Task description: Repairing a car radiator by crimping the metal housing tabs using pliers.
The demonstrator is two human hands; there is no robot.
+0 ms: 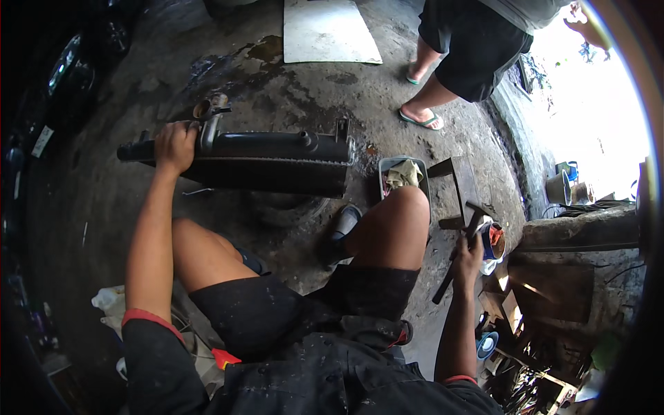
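Observation:
A long black radiator [270, 166] lies across in front of my knees, its tank side with pipe stubs facing up. My left hand [176, 146] is wrapped round the tank near its left end, beside a metal pipe neck [208, 131]. Out to the right, above a small bench, my right hand [468, 257] grips a hammer [454, 271] by its handle. The hammer's head points up and away from me, apart from the radiator. What supports the radiator is mostly hidden beneath it; a dark round shape shows there.
A grey bin [384, 181] with rags stands by my right knee. Beside it are a low bench [465, 181] and a bucket [495, 238] with red things. A person in flip-flops [423, 119] stands ahead right. A pale sheet [328, 31] lies on the floor. Scrap clutters the lower right.

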